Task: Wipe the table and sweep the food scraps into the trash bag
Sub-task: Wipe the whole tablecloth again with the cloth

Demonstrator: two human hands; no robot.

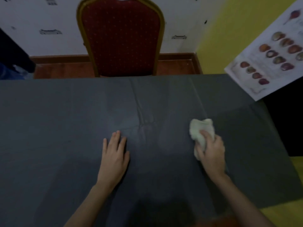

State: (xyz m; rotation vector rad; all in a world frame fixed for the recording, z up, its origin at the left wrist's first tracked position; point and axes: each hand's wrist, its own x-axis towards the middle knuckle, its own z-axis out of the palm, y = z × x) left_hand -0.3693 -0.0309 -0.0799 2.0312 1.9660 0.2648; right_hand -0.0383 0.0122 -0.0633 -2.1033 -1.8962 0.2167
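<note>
A dark grey cloth covers the table (65,120), with creases near its middle. My right hand (211,153) grips a crumpled pale cloth (200,128) and presses it on the table at the right. Flat on the table near the middle lies my left hand (114,154), fingers straight, holding nothing. No food scraps or trash bag show in this view.
A red padded chair (122,36) with a gold frame stands at the table's far edge. A white poster with pictures of dishes (270,59) hangs on the yellow wall at the right. A dark-clothed person's leg (14,54) is at the far left.
</note>
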